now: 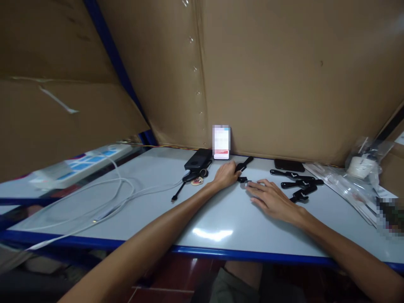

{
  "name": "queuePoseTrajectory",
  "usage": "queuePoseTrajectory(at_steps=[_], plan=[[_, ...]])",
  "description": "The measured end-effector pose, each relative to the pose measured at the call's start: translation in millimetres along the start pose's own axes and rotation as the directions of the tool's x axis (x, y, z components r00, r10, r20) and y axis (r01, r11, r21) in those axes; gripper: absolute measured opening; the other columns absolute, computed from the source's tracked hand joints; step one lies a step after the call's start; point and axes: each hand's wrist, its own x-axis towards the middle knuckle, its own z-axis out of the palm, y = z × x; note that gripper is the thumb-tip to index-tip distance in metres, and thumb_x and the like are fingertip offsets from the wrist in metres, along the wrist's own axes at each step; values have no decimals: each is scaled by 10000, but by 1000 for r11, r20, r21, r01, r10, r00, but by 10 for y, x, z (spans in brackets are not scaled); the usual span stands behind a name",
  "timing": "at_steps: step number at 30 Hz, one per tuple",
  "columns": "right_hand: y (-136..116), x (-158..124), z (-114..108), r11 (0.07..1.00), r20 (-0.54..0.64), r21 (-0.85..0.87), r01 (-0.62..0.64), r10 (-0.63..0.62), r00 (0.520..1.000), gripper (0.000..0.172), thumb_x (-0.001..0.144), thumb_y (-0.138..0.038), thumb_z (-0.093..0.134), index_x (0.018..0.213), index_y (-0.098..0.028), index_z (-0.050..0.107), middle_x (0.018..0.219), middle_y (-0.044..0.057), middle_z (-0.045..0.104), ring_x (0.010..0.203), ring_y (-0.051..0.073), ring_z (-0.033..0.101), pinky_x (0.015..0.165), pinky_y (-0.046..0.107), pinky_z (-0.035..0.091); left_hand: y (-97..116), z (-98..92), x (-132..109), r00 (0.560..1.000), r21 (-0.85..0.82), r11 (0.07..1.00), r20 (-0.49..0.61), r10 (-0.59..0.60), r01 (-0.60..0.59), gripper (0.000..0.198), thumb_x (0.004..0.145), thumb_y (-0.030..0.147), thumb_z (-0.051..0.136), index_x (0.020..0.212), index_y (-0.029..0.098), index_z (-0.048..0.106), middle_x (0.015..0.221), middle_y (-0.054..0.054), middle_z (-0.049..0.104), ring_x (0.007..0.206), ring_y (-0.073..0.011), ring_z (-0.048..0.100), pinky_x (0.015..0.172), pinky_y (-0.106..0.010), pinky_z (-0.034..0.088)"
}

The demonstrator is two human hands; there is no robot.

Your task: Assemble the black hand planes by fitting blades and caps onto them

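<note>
My left hand [225, 175] reaches far over the pale table [151, 210], its fingers curled around one end of a black strap-like part [245, 163]. My right hand [271, 198] lies flat beside it, fingers stretched out, fingertips pressing on a small black and silver piece [243, 182]. Several more black strap parts [299, 185] lie just right of the right hand.
A phone [221, 142] leans upright against the cardboard wall [284, 75]. A black power bank [198, 159] and keys [197, 180] sit left of it. White cables [104, 198] and a power strip [85, 164] lie at the left. Plastic bags [362, 168] crowd the right side.
</note>
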Motion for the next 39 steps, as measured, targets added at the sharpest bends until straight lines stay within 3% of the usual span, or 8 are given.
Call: queuePoseTrajectory(at_steps=[4,9,16,21,24,32,35,39], plan=[[74,9,-60,1000,65,27,9,-11,998,389,1086,-272,423,1402,-225,644,1454,96,634,1382,283,509,1159,497,376,-26,-37,-15,999,-51,998,-3,-32,32,264,978,263,549,1226,172,541,1077,-134,737,997,-290,705,786,-336,469],[340,-16,-179,987,-88,84,-134,142,986,341,1049,-267,493,1310,-204,702,1272,111,736,1242,274,615,1062,460,465,-44,-27,4,996,-156,985,-38,-79,73,263,1014,336,521,1197,157,586,1084,-173,738,1043,-324,698,845,-371,473],[634,-28,-181,936,-193,24,-350,348,917,280,986,-187,572,1201,-131,742,1177,129,760,1112,271,639,987,403,474,-121,-200,14,993,-407,912,-81,-82,42,310,997,390,520,1101,142,673,940,-101,738,854,-228,686,739,-297,463],[756,-41,-195,879,-213,-38,-476,458,863,224,969,-159,602,1118,-153,769,1081,104,776,1045,252,647,913,341,460,-48,-369,-122,981,-622,777,70,179,-97,425,885,561,622,1038,164,644,636,30,572,546,-131,475,541,-245,348],[829,-81,-259,862,-189,-41,-505,489,851,188,940,-140,618,1023,-170,785,984,84,775,977,241,655,862,325,452,64,-380,-245,878,-741,659,226,422,-126,433,764,538,734,968,167,643,599,62,497,525,-109,383,521,-243,270],[875,-197,-380,940,31,15,-341,341,940,318,811,-109,682,1103,-191,778,1033,93,737,982,248,648,852,332,458,318,-385,-554,763,-596,756,346,546,-271,312,796,418,689,1002,184,678,590,92,336,562,-121,297,556,-281,206],[809,-194,-331,947,74,2,-322,321,944,393,786,-77,669,1145,-200,768,1123,118,708,1102,285,617,903,353,450,362,-428,-593,746,-473,800,362,559,-370,299,827,414,646,1030,196,678,577,84,385,555,-131,329,570,-290,228],[736,-175,-216,939,47,13,-344,343,938,244,825,-79,637,989,-191,779,1039,110,718,1068,273,617,896,355,445,435,-405,-672,749,-266,816,324,578,-514,369,897,455,578,1157,202,646,602,47,550,559,-166,464,604,-307,287]])
